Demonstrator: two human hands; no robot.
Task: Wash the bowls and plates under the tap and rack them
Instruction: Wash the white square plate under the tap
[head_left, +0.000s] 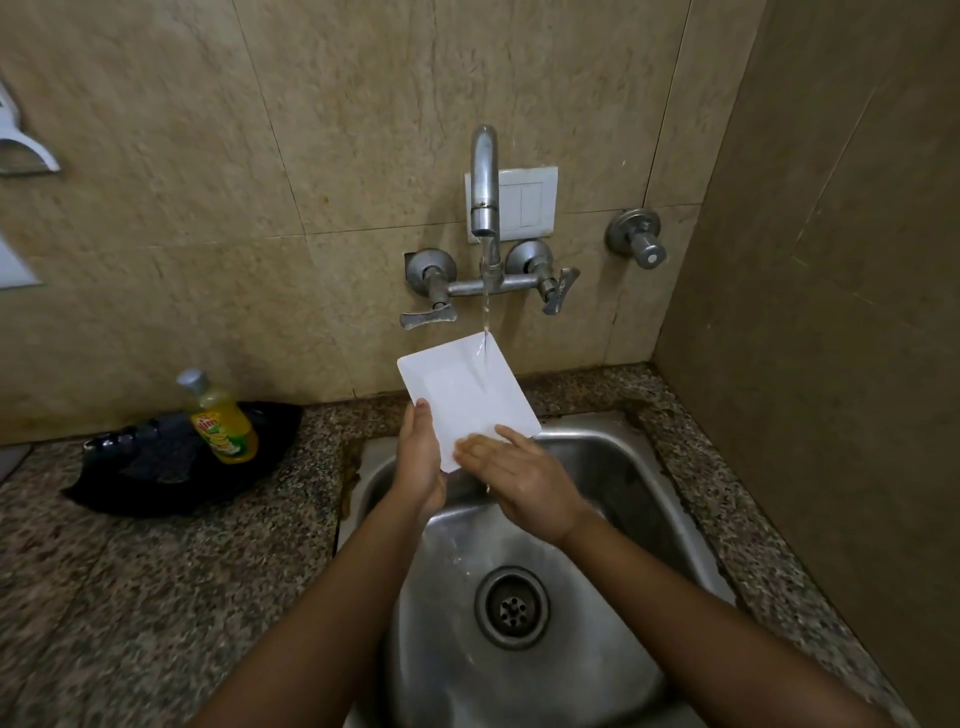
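A white square plate (462, 389) is held tilted over the steel sink (613, 467), under the running tap (484, 182). The water stream lands on the plate's far right part. My left hand (421, 457) grips the plate's left near edge, thumb on top. My right hand (519, 478) lies flat on the plate's near corner with its fingers spread over the surface. No rack is in view.
A yellow dish-soap bottle (221, 421) stands on a black tray (171, 467) on the speckled granite counter (156, 597) to the left. The drain (511, 608) sits in the sink's middle. Tap levers (428, 314) and a second valve (641, 244) stick out of the tiled wall. A side wall closes the right.
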